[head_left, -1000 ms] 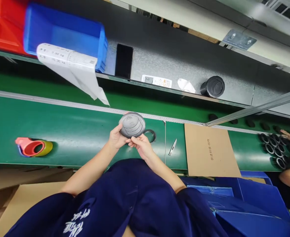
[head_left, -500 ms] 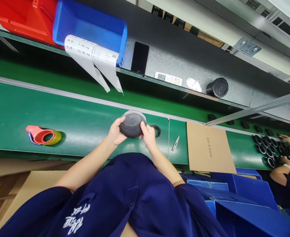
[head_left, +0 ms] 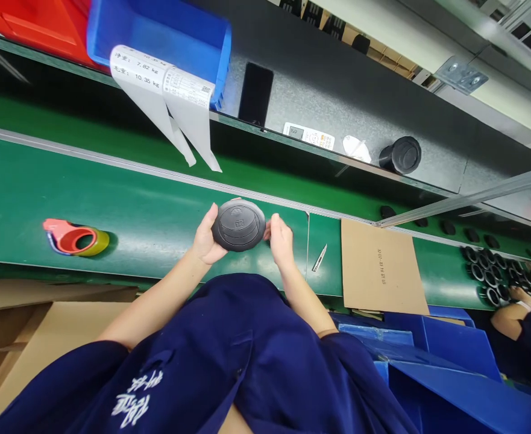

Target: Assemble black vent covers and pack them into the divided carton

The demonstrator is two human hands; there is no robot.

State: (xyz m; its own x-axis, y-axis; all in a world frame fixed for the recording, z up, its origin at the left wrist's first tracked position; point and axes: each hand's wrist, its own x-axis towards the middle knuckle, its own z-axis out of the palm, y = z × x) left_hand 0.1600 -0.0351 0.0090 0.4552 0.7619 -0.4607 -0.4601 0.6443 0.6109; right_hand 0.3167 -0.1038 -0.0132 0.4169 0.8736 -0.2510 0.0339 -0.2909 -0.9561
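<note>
A round dark grey plastic cover (head_left: 238, 225) with a moulded centre is held over the green conveyor belt (head_left: 125, 211). My left hand (head_left: 204, 242) grips its left edge, thumb on the rim. Just off the cover's right edge is my right hand (head_left: 282, 241), back up and fingers bent down onto the belt. That hand covers the spot where a black ring lay, and what its fingers hold is hidden.
A red tape dispenser (head_left: 73, 238) lies left on the belt, with a small knife (head_left: 319, 258) and a cardboard sheet (head_left: 380, 268) to the right. The shelf holds bins (head_left: 166, 42), a phone (head_left: 255, 95), a remote (head_left: 309, 136) and a black cylinder (head_left: 401, 155). A co-worker's arm (head_left: 516, 313) handles rings (head_left: 495, 274).
My right hand has come off the cover and dropped onto the belt over the black ring. The cover now faces the camera flat, held by my left hand alone.
</note>
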